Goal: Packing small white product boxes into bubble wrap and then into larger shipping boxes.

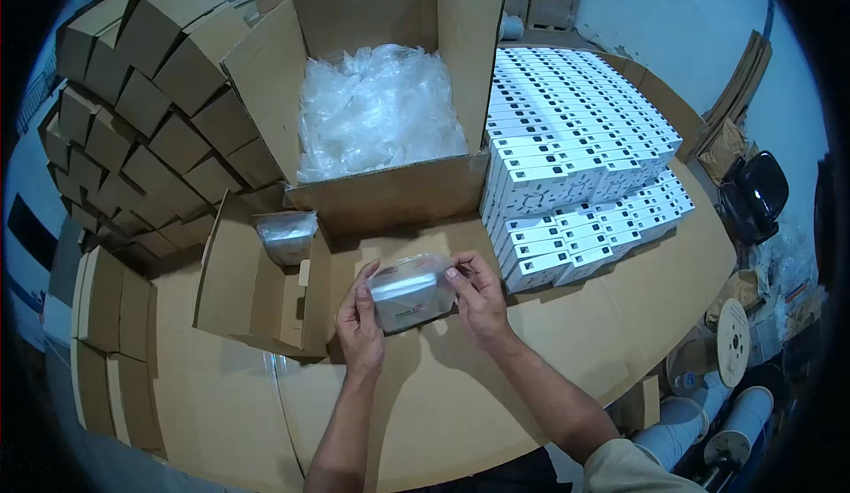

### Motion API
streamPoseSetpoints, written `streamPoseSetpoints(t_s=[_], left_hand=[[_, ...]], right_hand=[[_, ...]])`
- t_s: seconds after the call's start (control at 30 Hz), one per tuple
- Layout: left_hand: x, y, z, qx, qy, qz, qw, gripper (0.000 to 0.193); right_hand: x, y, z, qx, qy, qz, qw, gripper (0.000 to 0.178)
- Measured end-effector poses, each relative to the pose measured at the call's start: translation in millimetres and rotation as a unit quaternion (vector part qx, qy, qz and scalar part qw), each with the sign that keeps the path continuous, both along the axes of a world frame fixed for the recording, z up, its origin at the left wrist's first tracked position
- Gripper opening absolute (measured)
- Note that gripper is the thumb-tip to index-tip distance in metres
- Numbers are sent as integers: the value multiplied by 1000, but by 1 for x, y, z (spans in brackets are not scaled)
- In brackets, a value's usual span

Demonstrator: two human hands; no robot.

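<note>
Between my two hands is a small grey-white box in a clear plastic bag (413, 302), held above the cardboard-covered table. My left hand (360, 320) grips its left edge, and my right hand (479, 296) pinches the bag's upper right corner. Just left of my left hand stands an open brown carton (232, 294). Another bagged box (288, 238) sits inside at its far end. Beyond my hands, a large open cardboard box (390, 194) holds a heap of clear plastic bags (381, 112).
White boxes with dark squares (575, 152) are stacked in rows at the right. Many brown cartons (150, 112) pile up at the far left, with more cartons (111, 342) at the near left. Cable spools (733, 342) and a black chair (754, 196) stand beyond the table's right edge.
</note>
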State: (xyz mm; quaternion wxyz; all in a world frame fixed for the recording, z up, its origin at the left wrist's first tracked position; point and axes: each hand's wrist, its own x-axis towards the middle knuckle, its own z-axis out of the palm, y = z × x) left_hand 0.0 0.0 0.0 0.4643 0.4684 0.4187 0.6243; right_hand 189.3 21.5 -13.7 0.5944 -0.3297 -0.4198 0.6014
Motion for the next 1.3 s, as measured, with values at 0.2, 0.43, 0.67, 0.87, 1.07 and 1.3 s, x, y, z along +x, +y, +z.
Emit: streamPoseSetpoints(t_s=[0.2,0.43,0.67,0.87,1.07,1.3], left_hand=[[2,2,-5,17,-157,-40,987,56],[9,-3,21,-7,-49,-62,997,57],[0,-3,16,-81,8,-89,993,37],[-9,1,16,-39,16,-113,993,16],[-8,1,19,-46,26,-52,997,12],[-1,1,13,-46,-4,20,999,30]], right_hand=[[-9,-13,33,35,-52,46,997,53],[1,-8,32,26,-145,58,987,62],[7,-6,30,48,-183,70,979,33],[16,-3,30,80,-183,91,976,16],[12,-3,36,69,-163,53,983,6],[7,-1,22,97,-123,23,987,16]])
